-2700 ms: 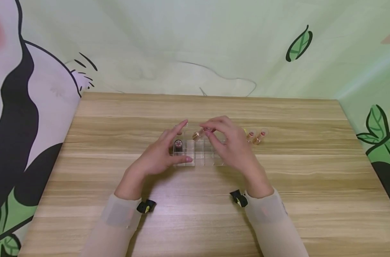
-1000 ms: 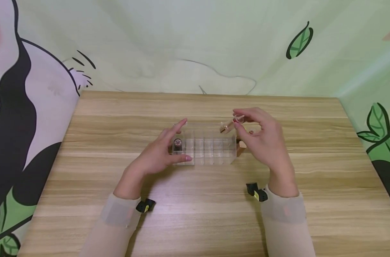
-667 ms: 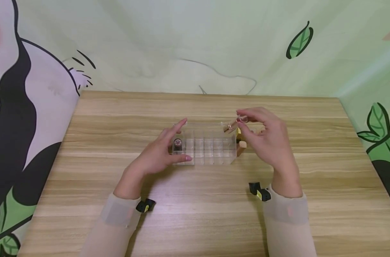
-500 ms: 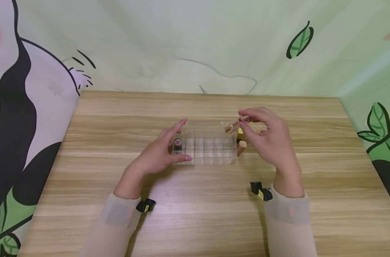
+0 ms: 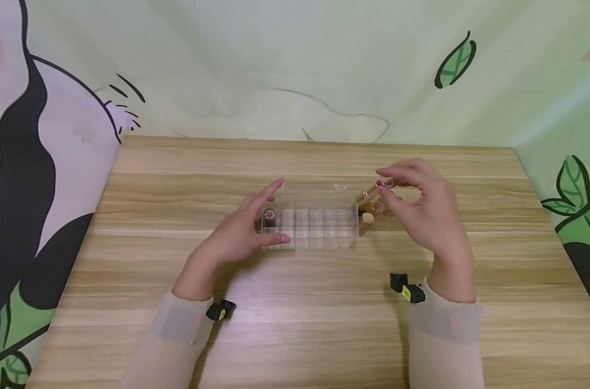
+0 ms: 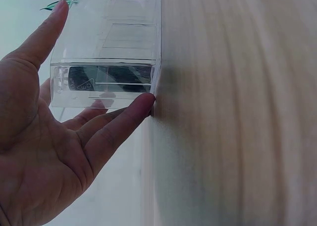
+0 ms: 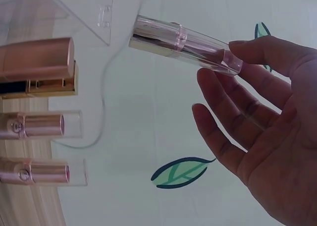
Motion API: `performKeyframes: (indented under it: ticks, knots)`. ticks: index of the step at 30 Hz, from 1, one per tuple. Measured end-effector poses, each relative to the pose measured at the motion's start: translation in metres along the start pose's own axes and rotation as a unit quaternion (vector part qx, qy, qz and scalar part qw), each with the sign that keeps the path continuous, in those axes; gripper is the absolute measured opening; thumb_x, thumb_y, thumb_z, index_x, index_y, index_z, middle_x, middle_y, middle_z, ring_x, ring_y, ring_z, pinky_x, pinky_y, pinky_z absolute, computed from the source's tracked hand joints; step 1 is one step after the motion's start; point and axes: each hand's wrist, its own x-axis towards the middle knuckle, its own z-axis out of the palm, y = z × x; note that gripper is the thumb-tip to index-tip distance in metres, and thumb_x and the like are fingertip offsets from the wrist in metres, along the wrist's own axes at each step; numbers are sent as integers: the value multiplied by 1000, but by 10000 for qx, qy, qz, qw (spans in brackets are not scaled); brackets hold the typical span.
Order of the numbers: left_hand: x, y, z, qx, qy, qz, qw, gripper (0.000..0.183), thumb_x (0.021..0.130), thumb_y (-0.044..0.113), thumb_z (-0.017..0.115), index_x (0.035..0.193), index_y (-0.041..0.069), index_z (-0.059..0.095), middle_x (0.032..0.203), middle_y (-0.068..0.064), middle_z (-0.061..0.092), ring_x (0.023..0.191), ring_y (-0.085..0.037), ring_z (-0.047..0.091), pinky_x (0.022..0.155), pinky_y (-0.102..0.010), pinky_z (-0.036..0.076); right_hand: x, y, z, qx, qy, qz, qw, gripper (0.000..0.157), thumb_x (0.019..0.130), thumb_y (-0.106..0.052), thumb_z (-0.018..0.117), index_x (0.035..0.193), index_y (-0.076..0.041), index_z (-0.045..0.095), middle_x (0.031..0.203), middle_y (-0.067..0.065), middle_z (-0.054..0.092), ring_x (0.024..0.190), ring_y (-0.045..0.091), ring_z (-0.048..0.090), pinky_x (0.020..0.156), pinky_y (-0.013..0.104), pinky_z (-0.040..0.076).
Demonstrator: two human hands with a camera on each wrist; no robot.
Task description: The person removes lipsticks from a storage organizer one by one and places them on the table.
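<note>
My left hand [image 5: 234, 232] holds the left end of a clear compartmented organizer [image 5: 304, 246], thumb along its front and other fingers around the end and back. A dark tube with a patterned end [image 5: 269, 218] stands in the leftmost compartment. My right hand [image 5: 428, 213] pinches a rose-gold lipstick [image 7: 158, 37] with a clear cap between thumb and fingertips, gripping the cap end. The lipstick is tilted, its base toward the organizer's right end. In the right wrist view it hangs above the other tubes, the remaining fingers [image 7: 213, 127] loosely bent.
Right of the organizer stand a matte rose-gold tube [image 7: 39, 60], a gold-and-black tube [image 7: 52, 87] and two clear-capped lipsticks [image 7: 42, 126], partly hidden by my right hand in the head view. The wooden table [image 5: 295, 324] meets a painted backdrop [image 5: 227, 70] behind.
My right hand has carried the lipstick rightward from over the organizer's middle to beyond its right end. The left hand has stayed on the organizer.
</note>
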Motion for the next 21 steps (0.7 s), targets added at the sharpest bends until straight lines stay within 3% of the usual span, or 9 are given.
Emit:
performKeyframes:
  ticks: [9, 15, 21]
  knots:
    - [0, 0, 0, 2, 0, -42, 10000, 109, 81, 61, 81, 158, 63, 3, 167, -3, 31, 139, -42, 52, 111, -69, 42, -4, 8, -11, -317, -155, 185, 9992, 24, 90, -1, 76, 113, -6, 79, 109, 7, 70, 92, -8, 62, 78, 13, 47]
    - [0, 1, 0, -8, -50, -69, 10000, 109, 81, 61, 80, 158, 62, 3, 167, -5, 31, 139, -44, 51, 110, -70, 42, -7, 13, -18, -564, -363, 332, 9972, 22, 91, -3, 76, 112, -9, 80, 109, 3, 70, 93, -5, 60, 65, 18, 41]
    - [0, 1, -1, -12, -73, -86, 9999, 108, 82, 60, 80, 154, 67, 0, 168, -5, 30, 140, -44, 51, 112, -70, 41, -9, 19, -21, -691, -580, 439, 9950, 22, 90, -3, 77, 111, -9, 80, 107, 1, 70, 93, -4, 60, 65, 20, 40]
